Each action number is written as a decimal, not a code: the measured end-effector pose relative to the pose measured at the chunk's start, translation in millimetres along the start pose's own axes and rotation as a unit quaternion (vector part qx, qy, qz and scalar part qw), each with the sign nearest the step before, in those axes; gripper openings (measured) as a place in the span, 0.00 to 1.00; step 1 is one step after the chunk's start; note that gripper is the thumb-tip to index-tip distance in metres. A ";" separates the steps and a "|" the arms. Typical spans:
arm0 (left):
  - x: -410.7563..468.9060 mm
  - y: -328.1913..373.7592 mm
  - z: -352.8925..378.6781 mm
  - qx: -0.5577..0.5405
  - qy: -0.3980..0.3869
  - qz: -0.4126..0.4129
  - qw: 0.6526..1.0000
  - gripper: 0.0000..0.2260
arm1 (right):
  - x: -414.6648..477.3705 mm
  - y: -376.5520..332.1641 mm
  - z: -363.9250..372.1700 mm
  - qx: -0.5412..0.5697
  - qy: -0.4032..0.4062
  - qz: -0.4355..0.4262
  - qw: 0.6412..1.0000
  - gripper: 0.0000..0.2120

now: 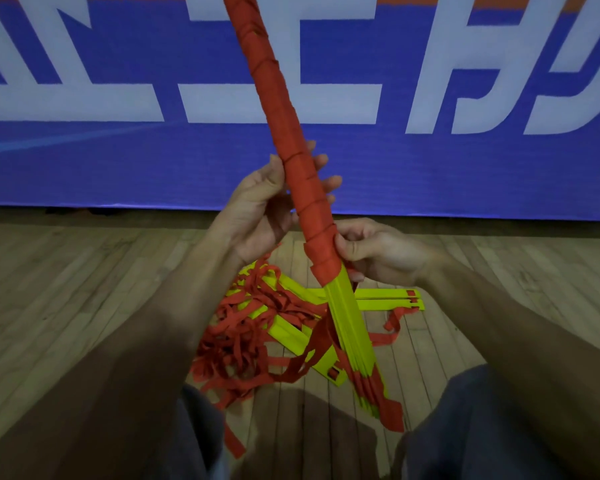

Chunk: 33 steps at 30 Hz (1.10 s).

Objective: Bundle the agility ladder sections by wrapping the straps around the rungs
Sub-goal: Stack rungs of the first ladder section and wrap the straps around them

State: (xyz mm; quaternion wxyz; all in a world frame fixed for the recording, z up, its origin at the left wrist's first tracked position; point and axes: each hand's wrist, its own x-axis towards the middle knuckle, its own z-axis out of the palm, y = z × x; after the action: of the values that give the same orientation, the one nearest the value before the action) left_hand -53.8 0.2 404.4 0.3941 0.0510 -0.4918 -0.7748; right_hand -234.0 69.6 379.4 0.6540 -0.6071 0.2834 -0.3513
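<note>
The bundle of rungs stands in the middle of the frame, tilted so that its top leans toward the upper left and runs out past the top edge. A red strap is wound round it in close turns from the top down to just below the hands; under that the yellow rungs are bare, and their lower end is near the floor between the person's knees. The left hand grips the wrapped part, thumb on the near side and fingertips showing past the far side. The right hand, just below it, is closed on the bundle at the lowest turns of strap, thumb pressed on the red. Behind the bundle a heap of loose ladder lies on the wooden floor. A blue banner with white letters fills the upper frame.
</note>
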 end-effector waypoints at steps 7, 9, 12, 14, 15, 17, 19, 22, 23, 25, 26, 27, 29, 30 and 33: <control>-6.3 3.0 -11.1 0.058 0.083 0.008 0.995 0.31 | 0.6 -0.2 3.5 -0.232 0.102 0.105 0.962 0.33; -6.6 6.0 -9.9 0.091 0.115 0.004 0.989 0.22 | 0.9 -1.0 6.4 -0.282 0.124 0.114 0.945 0.35; -5.1 6.8 -10.1 0.147 0.162 -0.008 0.976 0.12 | 1.9 -0.4 8.6 -0.308 0.156 0.088 0.934 0.34; -3.0 6.5 -13.3 0.162 0.195 -0.008 0.967 0.08 | 1.9 0.3 9.0 -0.284 0.160 0.065 0.943 0.30; -1.6 6.1 -16.0 0.171 0.218 -0.006 0.961 0.07 | 1.9 0.4 10.0 -0.276 0.158 0.058 0.946 0.27; 1.3 4.0 -21.7 0.193 0.269 0.014 0.943 0.10 | 3.3 4.1 13.2 -0.285 0.153 0.047 0.945 0.21; 3.3 0.0 -25.0 0.234 0.316 0.044 0.919 0.13 | 7.4 12.0 17.7 -0.326 0.160 0.053 0.930 0.19; 3.9 -6.9 -23.7 0.276 0.349 0.066 0.893 0.18 | 15.8 21.2 24.1 -0.356 0.172 0.069 0.916 0.18; 3.9 -7.6 -23.2 0.280 0.355 0.066 0.890 0.18 | 17.9 22.6 25.5 -0.352 0.177 0.068 0.917 0.17; 3.9 -6.5 -23.2 0.282 0.359 0.068 0.887 0.19 | 20.6 22.3 27.6 -0.357 0.188 0.062 0.913 0.16; 3.4 -5.9 -22.8 0.284 0.359 0.068 0.886 0.19 | 21.0 21.8 28.1 -0.360 0.192 0.061 0.911 0.16; 2.9 -6.1 -22.1 0.287 0.359 0.065 0.886 0.19 | 21.1 22.0 27.6 -0.360 0.195 0.063 0.910 0.15; 1.9 -6.7 -19.1 0.285 0.351 0.058 0.890 0.18 | 20.6 22.0 25.8 -0.362 0.198 0.065 0.908 0.14; 1.7 -6.6 -17.4 0.276 0.344 0.051 0.896 0.16 | 20.2 22.1 24.1 -0.359 0.202 0.066 0.909 0.14; 2.3 -1.4 -14.9 0.211 0.313 0.024 0.926 0.09 | 17.7 20.1 16.3 -0.290 0.222 0.073 0.928 0.13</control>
State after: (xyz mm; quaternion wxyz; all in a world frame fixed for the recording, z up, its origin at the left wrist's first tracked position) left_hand -49.2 -11.8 396.4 0.5262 0.3611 -0.4965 -0.5884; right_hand -208.3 65.4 362.1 0.3938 -0.6544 0.5542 -0.3309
